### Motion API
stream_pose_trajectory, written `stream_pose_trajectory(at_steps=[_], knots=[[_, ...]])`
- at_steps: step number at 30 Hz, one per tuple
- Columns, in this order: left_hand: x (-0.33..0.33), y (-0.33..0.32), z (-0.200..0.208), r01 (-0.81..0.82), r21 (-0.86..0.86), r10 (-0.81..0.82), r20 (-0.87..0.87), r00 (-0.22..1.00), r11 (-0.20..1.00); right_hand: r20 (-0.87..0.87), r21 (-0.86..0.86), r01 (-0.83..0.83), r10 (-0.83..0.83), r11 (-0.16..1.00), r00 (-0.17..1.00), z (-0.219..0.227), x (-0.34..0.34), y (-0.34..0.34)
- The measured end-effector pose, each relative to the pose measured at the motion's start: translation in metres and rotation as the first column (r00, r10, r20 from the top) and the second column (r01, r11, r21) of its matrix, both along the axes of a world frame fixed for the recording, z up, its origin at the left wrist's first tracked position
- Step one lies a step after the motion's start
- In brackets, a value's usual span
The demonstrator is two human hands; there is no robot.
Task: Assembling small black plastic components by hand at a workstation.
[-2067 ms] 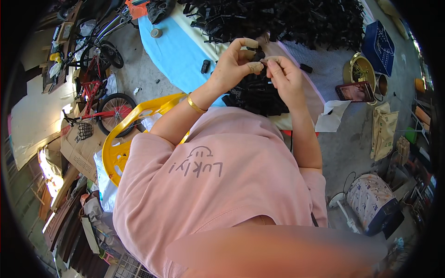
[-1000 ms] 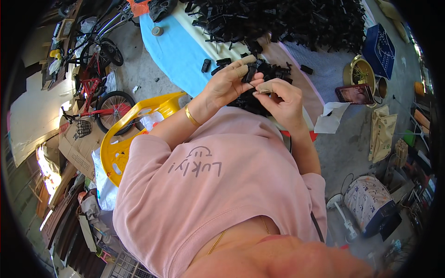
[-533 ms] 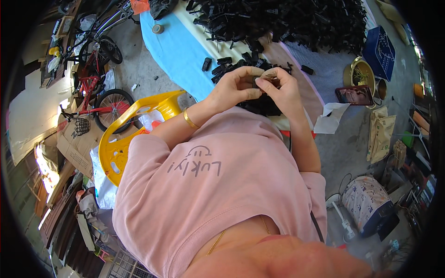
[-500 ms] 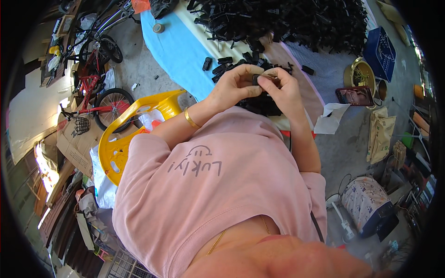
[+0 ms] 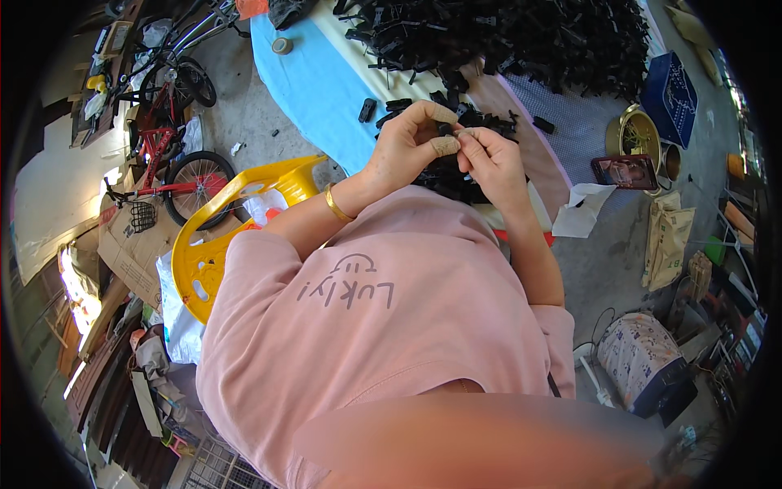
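Observation:
My left hand [image 5: 411,147] and my right hand [image 5: 489,159] meet above a heap of small black plastic parts [image 5: 456,167] on the table. Both pinch one small black part [image 5: 445,129] between their fingertips; my left thumb wears a beige cover. A gold bangle [image 5: 338,204] sits on my left wrist. A far bigger pile of black parts [image 5: 505,37] covers the back of the table.
The table has a blue cloth [image 5: 314,85] with a tape roll [image 5: 282,45]. A yellow plastic chair [image 5: 224,224] and a red bicycle [image 5: 171,155] stand at left. At right are a phone [image 5: 623,171], a brass pot [image 5: 635,130], a blue crate [image 5: 676,85] and paper bags [image 5: 668,240].
My hands dipped toward the near heap of parts, then came together again; they now hold a small black part slightly higher than half a second ago.

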State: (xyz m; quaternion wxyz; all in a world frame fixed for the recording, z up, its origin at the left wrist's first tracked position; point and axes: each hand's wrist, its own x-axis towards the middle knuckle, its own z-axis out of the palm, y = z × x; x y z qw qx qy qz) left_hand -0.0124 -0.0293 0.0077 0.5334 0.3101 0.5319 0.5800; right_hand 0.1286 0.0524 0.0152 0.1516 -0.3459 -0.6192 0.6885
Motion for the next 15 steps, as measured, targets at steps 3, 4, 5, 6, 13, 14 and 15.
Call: stream_pose_trajectory(at_steps=[3,4,5,6,13,14,15], knots=[[0.0,-0.002,-0.007,-0.003,0.081,0.01,-0.085,0.996,0.997,-0.027,0.078,0.039,-0.037,0.996,0.999,-0.003,-0.006,-0.005],[0.001,-0.002,-0.008,-0.035,0.115,0.048,-0.121,0.991,0.993,-0.025,0.078,0.04,-0.038,0.996,0.999,-0.003,-0.007,-0.004],[0.002,-0.002,-0.009,-0.064,0.15,0.088,-0.156,0.984,0.987,-0.008,0.101,0.012,-0.011,0.995,1.0,-0.002,-0.008,-0.001],[0.002,-0.003,-0.01,-0.064,0.15,0.087,-0.156,0.984,0.987,0.009,0.124,-0.016,0.015,0.992,1.0,-0.001,-0.01,0.001],[-0.002,-0.004,-0.028,-0.155,0.043,0.161,-0.301,0.94,0.987,0.169,0.023,-0.266,0.258,0.964,0.951,-0.02,-0.019,0.036],[-0.003,-0.002,-0.03,-0.215,0.004,0.21,-0.235,0.949,0.977,0.208,0.084,-0.238,0.216,0.968,0.954,-0.022,-0.023,0.045],[-0.008,0.001,-0.031,-0.184,-0.054,0.167,-0.227,0.959,0.981,0.159,0.302,-0.168,0.124,0.938,0.98,-0.03,-0.029,0.055]])
